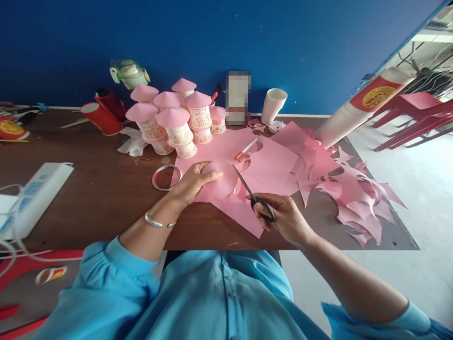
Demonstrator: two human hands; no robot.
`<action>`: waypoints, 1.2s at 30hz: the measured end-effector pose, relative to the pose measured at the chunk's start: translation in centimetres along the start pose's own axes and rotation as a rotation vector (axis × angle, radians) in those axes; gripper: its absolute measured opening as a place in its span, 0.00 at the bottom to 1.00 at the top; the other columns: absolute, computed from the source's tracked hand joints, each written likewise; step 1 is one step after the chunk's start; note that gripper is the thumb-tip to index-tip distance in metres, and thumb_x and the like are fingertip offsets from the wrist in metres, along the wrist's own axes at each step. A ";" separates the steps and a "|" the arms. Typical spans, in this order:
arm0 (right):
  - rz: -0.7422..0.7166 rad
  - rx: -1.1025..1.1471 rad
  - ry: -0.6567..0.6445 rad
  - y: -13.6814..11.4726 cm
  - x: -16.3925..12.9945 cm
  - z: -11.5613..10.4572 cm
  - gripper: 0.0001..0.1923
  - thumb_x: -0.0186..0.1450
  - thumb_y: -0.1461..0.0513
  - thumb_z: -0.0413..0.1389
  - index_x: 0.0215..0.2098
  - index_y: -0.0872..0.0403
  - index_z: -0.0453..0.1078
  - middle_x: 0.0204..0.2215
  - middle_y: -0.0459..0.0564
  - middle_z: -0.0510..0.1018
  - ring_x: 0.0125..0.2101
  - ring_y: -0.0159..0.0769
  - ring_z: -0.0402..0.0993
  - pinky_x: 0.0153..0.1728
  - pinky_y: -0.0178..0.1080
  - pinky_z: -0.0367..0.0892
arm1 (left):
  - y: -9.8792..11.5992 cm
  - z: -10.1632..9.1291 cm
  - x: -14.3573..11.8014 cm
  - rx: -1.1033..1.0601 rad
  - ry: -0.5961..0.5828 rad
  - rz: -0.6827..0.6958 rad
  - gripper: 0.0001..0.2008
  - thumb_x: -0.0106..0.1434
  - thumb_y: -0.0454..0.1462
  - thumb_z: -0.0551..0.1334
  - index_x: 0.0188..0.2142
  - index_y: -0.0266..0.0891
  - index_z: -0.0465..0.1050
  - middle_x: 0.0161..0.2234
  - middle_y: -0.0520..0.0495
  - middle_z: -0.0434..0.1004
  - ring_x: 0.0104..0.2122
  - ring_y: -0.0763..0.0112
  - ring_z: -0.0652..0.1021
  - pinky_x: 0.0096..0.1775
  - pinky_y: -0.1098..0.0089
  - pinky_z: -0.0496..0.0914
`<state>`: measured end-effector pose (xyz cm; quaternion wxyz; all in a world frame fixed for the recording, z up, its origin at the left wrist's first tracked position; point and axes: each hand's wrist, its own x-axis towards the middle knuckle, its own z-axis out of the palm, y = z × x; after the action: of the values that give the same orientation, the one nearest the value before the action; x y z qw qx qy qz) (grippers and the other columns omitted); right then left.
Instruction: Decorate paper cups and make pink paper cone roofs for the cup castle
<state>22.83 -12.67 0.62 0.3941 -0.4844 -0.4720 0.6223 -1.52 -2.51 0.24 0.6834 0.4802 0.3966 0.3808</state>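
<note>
Gripping the black loop handles of a pair of dark-bladed scissors (pixel 253 195), the right hand (pixel 285 218) has its fingers closed through them, while the left hand (pixel 193 182) pinches a round pink paper disc (pixel 221 179) with the thumb on top and the other fingers beneath. That disc is held just above a large pink paper sheet (pixel 247 165) spread on the dark brown wooden table (pixel 99 189), roughly at the table's middle, in front of the person's blue shirt. The scissors' long axis runs on a slant, handles near the body at the lower right and tips pointing up and to the left, where the slightly parted blades meet the disc's right edge. A metal ring (pixel 166 177) lies just left of the left hand, which wears a silver bangle (pixel 157 222) at the wrist. Behind stand paper cups topped with pink cones (pixel 170 118), and a red-capped pen (pixel 247 148) rests on the sheet. Pink paper scraps (pixel 357 198) litter the table's right end. A white power strip (pixel 35 193) sits at the left edge. A deep blue wall (pixel 226 42) backs the table.
</note>
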 end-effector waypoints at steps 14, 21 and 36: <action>-0.104 0.117 0.110 -0.8 1.7 -0.3 0.28 0.62 0.44 0.69 0.50 0.54 0.78 0.30 0.47 0.78 0.28 0.33 0.76 0.23 0.33 0.67 | 0.2 0.4 0.4 -0.175 0.167 0.130 0.16 0.50 0.42 0.79 0.35 0.38 0.82 0.34 0.50 0.83 0.34 0.70 0.78 0.39 0.71 0.72; -0.234 -0.051 0.262 -2.1 2.6 -1.4 0.23 0.64 0.49 0.67 0.52 0.51 0.77 0.33 0.46 0.79 0.31 0.34 0.79 0.26 0.34 0.69 | 0.3 0.2 0.9 -0.236 0.372 0.283 0.16 0.51 0.42 0.78 0.37 0.41 0.81 0.35 0.51 0.82 0.36 0.70 0.78 0.38 0.72 0.72; -0.209 0.117 0.066 -2.2 9.5 2.0 0.27 0.56 0.51 0.71 0.49 0.51 0.74 0.34 0.46 0.81 0.35 0.36 0.79 0.31 0.37 0.70 | 2.4 -1.1 0.6 0.134 0.183 0.280 0.18 0.58 0.44 0.74 0.46 0.40 0.81 0.42 0.46 0.85 0.44 0.59 0.82 0.47 0.64 0.75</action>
<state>18.85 -3.53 0.76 0.4996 -0.4293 -0.4696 0.5879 -2.63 -1.00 2.23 0.5512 0.5384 0.4109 0.4873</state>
